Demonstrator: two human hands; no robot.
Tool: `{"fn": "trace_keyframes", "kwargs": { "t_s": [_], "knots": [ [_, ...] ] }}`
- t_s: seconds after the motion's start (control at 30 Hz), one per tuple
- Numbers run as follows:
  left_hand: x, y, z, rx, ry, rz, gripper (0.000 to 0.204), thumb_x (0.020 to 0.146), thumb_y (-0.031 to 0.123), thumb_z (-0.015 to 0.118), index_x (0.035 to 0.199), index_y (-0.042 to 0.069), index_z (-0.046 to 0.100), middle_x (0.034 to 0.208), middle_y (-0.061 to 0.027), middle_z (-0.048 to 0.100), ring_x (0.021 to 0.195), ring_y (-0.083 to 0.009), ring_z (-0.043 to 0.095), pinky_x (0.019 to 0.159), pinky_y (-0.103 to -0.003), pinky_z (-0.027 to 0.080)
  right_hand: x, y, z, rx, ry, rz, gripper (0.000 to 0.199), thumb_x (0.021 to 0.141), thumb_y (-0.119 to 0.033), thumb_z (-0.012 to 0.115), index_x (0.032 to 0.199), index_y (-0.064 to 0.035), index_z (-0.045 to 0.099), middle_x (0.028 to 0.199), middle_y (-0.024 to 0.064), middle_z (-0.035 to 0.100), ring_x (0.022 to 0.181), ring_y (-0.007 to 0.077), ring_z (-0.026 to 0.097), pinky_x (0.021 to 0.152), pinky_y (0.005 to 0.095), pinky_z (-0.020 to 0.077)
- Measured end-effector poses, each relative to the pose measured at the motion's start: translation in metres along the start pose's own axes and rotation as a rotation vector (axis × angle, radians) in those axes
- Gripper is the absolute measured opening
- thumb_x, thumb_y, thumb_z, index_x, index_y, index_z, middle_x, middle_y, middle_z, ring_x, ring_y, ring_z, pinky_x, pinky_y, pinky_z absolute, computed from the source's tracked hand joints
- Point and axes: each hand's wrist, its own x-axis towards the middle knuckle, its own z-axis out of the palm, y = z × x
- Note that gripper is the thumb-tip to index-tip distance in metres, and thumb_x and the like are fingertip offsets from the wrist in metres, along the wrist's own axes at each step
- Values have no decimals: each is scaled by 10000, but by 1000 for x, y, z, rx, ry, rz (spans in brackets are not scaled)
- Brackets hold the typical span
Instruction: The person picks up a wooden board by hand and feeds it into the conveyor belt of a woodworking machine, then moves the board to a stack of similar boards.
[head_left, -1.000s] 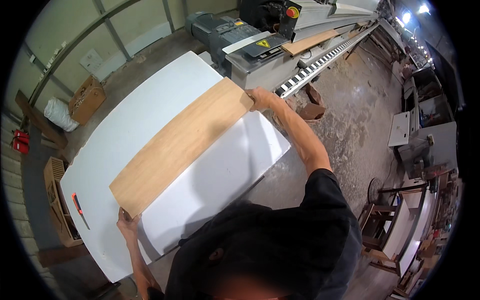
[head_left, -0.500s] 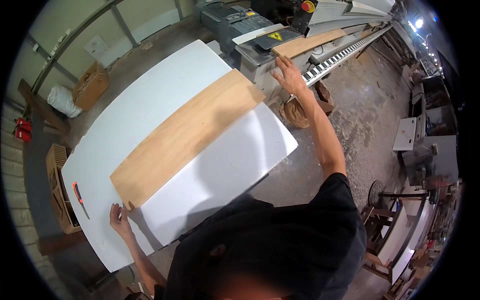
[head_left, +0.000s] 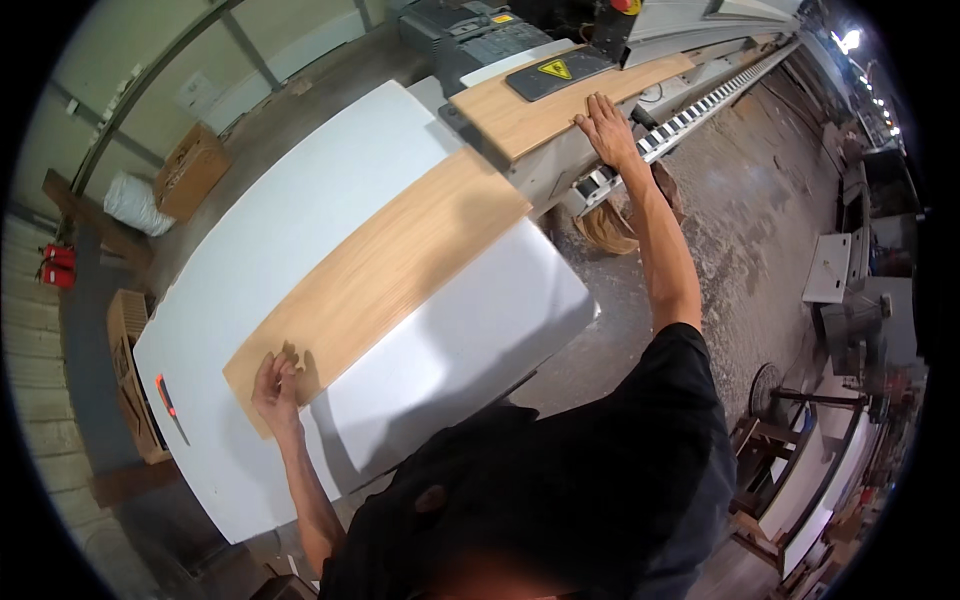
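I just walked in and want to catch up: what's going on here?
A person is handling wooden boards. The right hand rests, fingers spread, on the far board, which lies on the machine, partly under a black plate. The left hand is over the left end of the near board, gripping nothing. That board lies on a white surface, with a knife off to its left.

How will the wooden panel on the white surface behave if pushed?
The wooden panel probably slides easily, since the white surface looks smooth. It seems unlikely to roll, lying broad and flat.
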Motion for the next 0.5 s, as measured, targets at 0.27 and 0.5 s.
{"fn": "trace_keyframes", "kwargs": {
  "t_s": [0.27, 0.5],
  "knots": [
    [44, 48, 149, -173, -285, -67, 540, 890, 243, 637, 1266, -98, 455, 1098, -179, 611, 953, -198, 605, 815, -296, 510, 14, 42, 3, -93, 44, 41, 665, 954, -496, 348, 1382, 12, 359, 1446, 204, 350, 1362, 323, 298, 1112, 426, 231],
    [97, 72, 259, -440, -454, -277, 489, 898, 303, 631, 1187, -68, 498, 1086, -177, 602, 941, -219, 597, 844, -340, 502, -3, 11, -3, -49, 40, -81, 637, 963, -485, 337, 1381, -6, 373, 1449, 185, 348, 1363, 314, 290, 1111, 456, 229]
  ]
}}
